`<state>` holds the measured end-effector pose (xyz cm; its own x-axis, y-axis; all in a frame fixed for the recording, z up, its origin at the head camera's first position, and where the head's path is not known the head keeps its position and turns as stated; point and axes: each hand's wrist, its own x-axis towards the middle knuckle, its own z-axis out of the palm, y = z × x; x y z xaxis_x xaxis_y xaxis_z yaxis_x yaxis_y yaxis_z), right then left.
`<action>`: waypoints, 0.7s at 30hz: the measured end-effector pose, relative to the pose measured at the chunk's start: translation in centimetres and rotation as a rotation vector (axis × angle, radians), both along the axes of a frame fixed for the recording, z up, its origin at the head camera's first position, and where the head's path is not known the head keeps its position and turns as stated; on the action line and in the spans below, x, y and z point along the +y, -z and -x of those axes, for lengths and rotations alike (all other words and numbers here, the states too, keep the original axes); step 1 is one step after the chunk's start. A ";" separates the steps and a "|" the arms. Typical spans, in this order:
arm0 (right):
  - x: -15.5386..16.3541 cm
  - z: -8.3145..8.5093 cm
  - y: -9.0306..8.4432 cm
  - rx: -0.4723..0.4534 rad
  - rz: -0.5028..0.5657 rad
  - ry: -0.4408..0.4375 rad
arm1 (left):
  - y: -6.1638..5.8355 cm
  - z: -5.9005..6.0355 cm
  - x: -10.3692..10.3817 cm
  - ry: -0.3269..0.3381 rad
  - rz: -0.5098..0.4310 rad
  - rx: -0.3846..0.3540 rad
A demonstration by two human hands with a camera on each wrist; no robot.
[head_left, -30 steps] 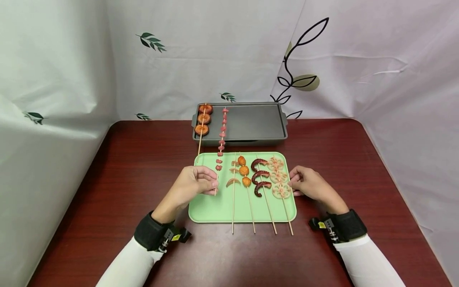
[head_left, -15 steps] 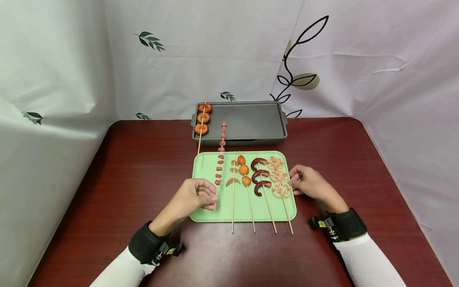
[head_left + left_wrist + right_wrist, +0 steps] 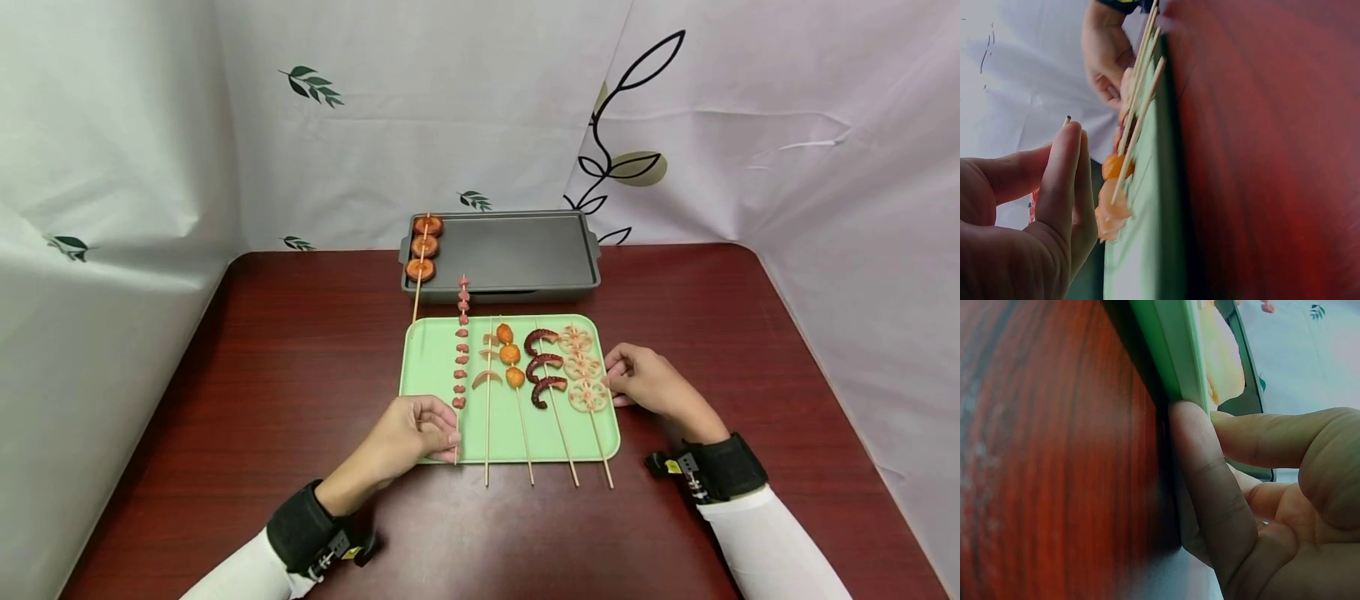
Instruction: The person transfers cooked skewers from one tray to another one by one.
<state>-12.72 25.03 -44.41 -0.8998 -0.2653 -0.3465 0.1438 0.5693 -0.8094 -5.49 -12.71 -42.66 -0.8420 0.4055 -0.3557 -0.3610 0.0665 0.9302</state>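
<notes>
My left hand (image 3: 416,433) pinches the bare stick end of a skewer of small pink meat pieces (image 3: 461,360) over the left part of the green tray (image 3: 431,333). Its far tip overlaps the grill pan's front edge in the head view. In the left wrist view the stick's end (image 3: 1067,119) pokes out between thumb and fingers. My right hand (image 3: 641,383) pinches the tray's right rim, thumb on top and a finger on the outer side in the right wrist view. Beside that thumb lies a skewer of lotus root slices (image 3: 588,396).
On the tray lie an octopus tentacle skewer (image 3: 546,362), a skewer of orange balls (image 3: 510,354) and one of pale curved slices (image 3: 487,379). Behind it stands a grey grill pan (image 3: 517,250), a mushroom skewer (image 3: 424,247) along its left side. White curtains surround the brown table (image 3: 315,333).
My left hand has drawn the meat skewer back toward me, from over the grill pan to mostly over the green tray. The right hand has stayed at the tray's right rim.
</notes>
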 end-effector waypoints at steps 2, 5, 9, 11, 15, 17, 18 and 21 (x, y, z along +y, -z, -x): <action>0.0 0.0 0.0 -0.003 0.005 0.002 | 0.2 -0.4 0.0 0.006 -0.012 -0.017; 0.0 0.0 0.0 -0.001 0.002 0.001 | 0.5 -0.9 0.0 0.013 -0.022 -0.042; 0.0 0.0 0.1 0.003 -0.010 -0.002 | 0.7 -1.3 -0.1 0.014 -0.030 -0.054; 0.0 -0.1 0.1 0.004 -0.012 -0.001 | 0.8 -1.4 -0.2 0.010 -0.033 -0.057; 0.0 0.0 0.1 0.008 -0.017 -0.002 | 0.9 -1.6 -0.2 -0.005 -0.034 -0.080; 0.0 0.0 0.1 0.010 -0.022 -0.004 | 0.8 -1.6 -0.1 -0.014 -0.035 -0.095; 0.0 0.0 0.1 0.010 -0.019 -0.004 | 0.8 -1.7 -0.1 -0.017 -0.036 -0.100; 0.0 0.1 0.1 0.010 -0.008 -0.002 | 0.8 -1.7 0.0 -0.029 -0.037 -0.113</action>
<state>-12.79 25.00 -44.51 -0.9029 -0.2640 -0.3391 0.1345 0.5759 -0.8064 -3.81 -12.74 -43.44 -0.8089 0.3966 -0.4340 -0.4647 0.0209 0.8852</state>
